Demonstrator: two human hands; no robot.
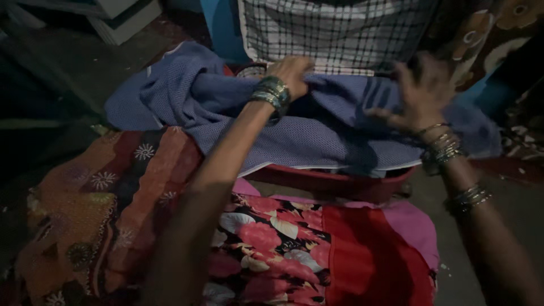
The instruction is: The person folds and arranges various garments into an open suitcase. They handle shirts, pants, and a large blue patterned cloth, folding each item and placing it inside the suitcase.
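A blue-purple woven cloth (306,133) lies bunched over a red plastic tub (334,182). My left hand (293,72), with green bangles at the wrist, is closed on a fold of this cloth at its far edge. Over the right part of the cloth, my right hand (418,93) hovers, blurred, with its fingers spread and bangles on the wrist; it holds nothing that I can see.
A white cloth with a dark check (334,34) hangs behind the tub. An orange and red patterned cloth (96,209) lies at the left. A red floral cloth (272,243) and pink fabric (413,226) lie in front. A brown floral fabric (493,28) is at the upper right.
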